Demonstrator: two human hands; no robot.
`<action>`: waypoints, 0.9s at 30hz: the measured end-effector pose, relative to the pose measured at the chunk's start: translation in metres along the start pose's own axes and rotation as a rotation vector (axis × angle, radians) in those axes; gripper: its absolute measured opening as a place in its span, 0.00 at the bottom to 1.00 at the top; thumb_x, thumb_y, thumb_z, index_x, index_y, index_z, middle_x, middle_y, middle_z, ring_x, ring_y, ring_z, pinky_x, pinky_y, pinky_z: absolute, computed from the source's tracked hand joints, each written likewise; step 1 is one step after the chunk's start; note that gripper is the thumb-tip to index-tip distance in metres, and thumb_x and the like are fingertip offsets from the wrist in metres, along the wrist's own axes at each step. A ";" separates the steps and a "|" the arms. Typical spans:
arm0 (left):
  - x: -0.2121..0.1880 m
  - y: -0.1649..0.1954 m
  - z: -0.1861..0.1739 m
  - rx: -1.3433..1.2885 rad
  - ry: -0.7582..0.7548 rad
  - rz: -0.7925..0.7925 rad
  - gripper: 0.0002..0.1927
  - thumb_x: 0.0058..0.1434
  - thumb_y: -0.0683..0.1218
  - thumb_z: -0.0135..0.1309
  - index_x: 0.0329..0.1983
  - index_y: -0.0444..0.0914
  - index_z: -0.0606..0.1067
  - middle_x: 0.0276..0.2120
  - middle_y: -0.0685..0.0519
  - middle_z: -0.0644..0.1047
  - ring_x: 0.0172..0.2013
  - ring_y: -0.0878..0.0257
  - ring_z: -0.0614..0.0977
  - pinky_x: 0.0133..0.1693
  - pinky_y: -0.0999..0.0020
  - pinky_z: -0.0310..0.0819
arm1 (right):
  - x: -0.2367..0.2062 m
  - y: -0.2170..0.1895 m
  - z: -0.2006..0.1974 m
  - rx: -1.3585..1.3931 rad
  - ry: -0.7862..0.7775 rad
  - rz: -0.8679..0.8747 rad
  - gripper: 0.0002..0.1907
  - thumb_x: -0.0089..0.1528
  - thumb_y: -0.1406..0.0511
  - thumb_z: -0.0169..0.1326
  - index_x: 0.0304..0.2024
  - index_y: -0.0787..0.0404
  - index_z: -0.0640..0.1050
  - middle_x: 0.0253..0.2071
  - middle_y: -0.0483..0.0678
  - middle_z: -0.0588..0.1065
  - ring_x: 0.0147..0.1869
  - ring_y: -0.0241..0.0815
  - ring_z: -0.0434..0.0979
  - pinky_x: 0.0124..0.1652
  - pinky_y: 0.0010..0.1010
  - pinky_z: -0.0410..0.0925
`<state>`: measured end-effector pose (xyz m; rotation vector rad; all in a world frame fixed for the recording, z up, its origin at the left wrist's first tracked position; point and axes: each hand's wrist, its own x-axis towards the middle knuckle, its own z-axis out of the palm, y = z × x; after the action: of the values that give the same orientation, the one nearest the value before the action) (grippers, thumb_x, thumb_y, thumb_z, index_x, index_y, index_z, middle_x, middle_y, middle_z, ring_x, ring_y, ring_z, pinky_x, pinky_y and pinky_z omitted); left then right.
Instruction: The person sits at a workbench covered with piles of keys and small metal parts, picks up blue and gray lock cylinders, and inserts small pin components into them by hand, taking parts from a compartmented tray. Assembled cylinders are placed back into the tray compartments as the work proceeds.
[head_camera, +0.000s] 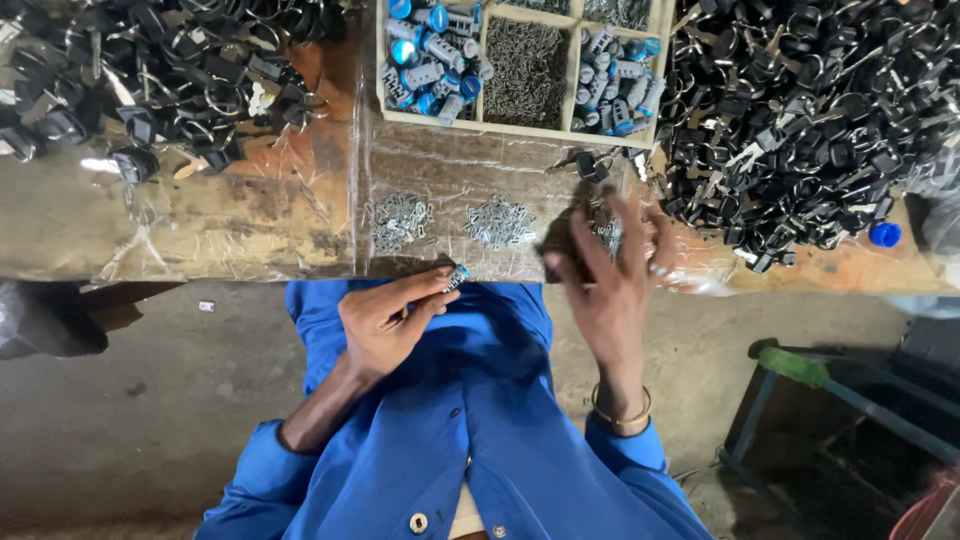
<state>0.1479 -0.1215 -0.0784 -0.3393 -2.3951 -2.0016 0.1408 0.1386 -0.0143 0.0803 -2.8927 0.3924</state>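
Left hand (385, 325) sits low, just off the near edge of the worktop (200, 220), fingers curled in and pinching a small metal cylinder with a blue tip (458, 275) between thumb and fingertips. The cylinder pokes up right at the worktop's edge. Over on the other side, the right hand (610, 275) is raised with fingers fanned loosely, hovering at a small pile of silvery bits (607, 232) on the clear plastic sheet; whether it grips any of them I can't tell, the hand is blurred. Two more little heaps of metal pieces (400, 220) (498, 222) lie just beyond the left hand. Further back stands a wooden compartment tray (520, 128), blue-capped cylinders in its outer sections, thin pins in the middle. Big mounds of black keys on rings (800, 120) flank it on both sides.
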 end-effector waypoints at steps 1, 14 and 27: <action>0.000 -0.001 0.000 -0.039 0.000 -0.036 0.11 0.60 0.34 0.64 0.45 0.30 0.80 0.46 0.44 0.84 0.41 0.59 0.89 0.40 0.71 0.85 | -0.004 0.000 -0.001 0.073 -0.027 -0.045 0.21 0.56 0.59 0.71 0.51 0.54 0.84 0.67 0.52 0.68 0.71 0.64 0.58 0.67 0.52 0.53; -0.003 -0.003 0.001 -0.147 0.026 -0.178 0.10 0.61 0.34 0.64 0.46 0.32 0.81 0.43 0.47 0.85 0.36 0.65 0.89 0.31 0.79 0.77 | -0.022 -0.034 0.019 0.586 -0.104 -0.117 0.11 0.59 0.70 0.67 0.44 0.55 0.83 0.45 0.40 0.79 0.50 0.41 0.76 0.55 0.33 0.61; 0.001 -0.002 -0.008 0.087 -0.014 -0.019 0.12 0.57 0.36 0.65 0.45 0.34 0.82 0.44 0.47 0.84 0.40 0.60 0.89 0.38 0.71 0.84 | 0.004 -0.074 0.020 0.817 -0.226 0.107 0.16 0.60 0.72 0.62 0.51 0.58 0.80 0.40 0.44 0.76 0.40 0.37 0.75 0.45 0.27 0.65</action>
<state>0.1455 -0.1291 -0.0791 -0.3316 -2.4930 -1.9010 0.1388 0.0617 -0.0127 0.1028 -2.7353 1.6415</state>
